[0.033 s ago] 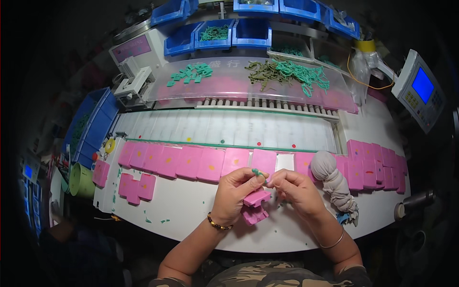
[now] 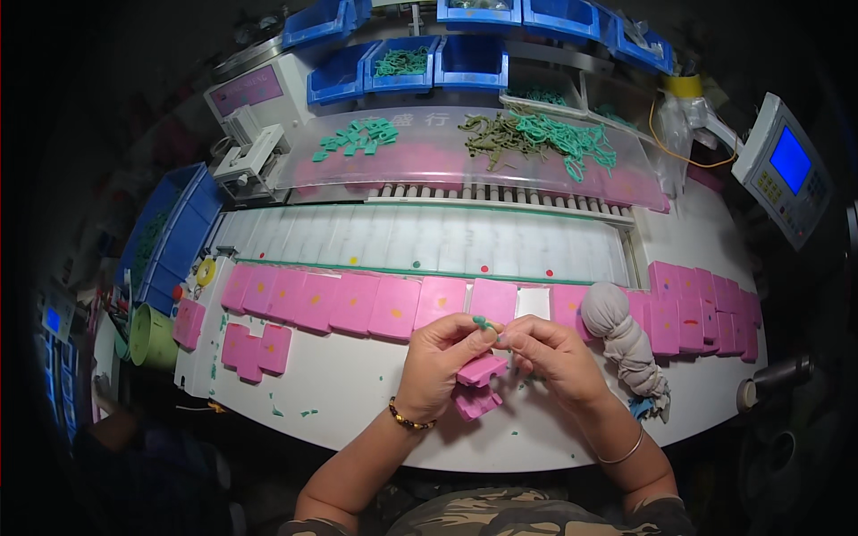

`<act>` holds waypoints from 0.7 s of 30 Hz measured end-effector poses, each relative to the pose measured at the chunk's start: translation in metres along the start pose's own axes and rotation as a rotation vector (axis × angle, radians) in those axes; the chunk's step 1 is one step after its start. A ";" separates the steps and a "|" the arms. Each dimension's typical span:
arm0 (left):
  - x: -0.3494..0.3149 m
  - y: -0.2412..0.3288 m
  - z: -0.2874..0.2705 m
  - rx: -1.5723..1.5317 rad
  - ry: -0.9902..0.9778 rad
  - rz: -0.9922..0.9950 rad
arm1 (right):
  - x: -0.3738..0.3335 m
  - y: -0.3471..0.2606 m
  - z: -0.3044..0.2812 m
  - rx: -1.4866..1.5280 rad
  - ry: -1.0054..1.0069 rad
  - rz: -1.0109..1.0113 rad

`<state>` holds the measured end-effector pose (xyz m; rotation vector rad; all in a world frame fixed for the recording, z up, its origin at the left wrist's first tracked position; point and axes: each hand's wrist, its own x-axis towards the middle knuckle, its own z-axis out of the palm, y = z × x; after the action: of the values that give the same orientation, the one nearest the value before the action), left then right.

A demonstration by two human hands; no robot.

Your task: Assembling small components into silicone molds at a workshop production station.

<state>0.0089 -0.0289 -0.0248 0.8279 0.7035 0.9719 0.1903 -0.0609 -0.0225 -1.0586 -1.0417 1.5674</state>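
Observation:
My left hand (image 2: 438, 366) is closed, with a small green wax piece (image 2: 483, 323) pinched between thumb and forefinger. Below those fingers, the same hand also holds a pink rubber mould (image 2: 479, 386); its parted halves show hollows. My right hand (image 2: 554, 353) is closed too, its thumb and forefinger pinched together at the lower end of the wax piece. Whether the right fingertips hold the piece or only touch it is too small to tell.
Pink moulds (image 2: 352, 304) line the white table, with more stacked at right (image 2: 686, 308). A grey cloth roll (image 2: 621, 339) lies beside my right hand. Beyond are a lit panel (image 2: 420, 241), a clear cover (image 2: 420, 147) bearing green pieces, blue bins (image 2: 338, 76) and a keypad screen (image 2: 786, 170).
My right fingertips have shifted very slightly at the green wax piece, which has tilted a little. Everything else stays put.

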 end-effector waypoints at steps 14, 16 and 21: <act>-0.004 0.002 0.007 0.100 -0.036 -0.034 | 0.055 -0.107 -0.068 -1.085 -0.081 -0.088; -0.002 0.001 0.009 0.087 -0.059 -0.075 | 0.083 -0.162 -0.074 -1.156 0.290 -0.122; -0.003 -0.003 -0.002 0.008 0.003 -0.034 | 0.134 -0.197 -0.079 -0.653 0.582 -0.526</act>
<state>0.0073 -0.0320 -0.0278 0.8190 0.7223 0.9408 0.2883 0.1183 0.1235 -1.4058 -1.2955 0.4405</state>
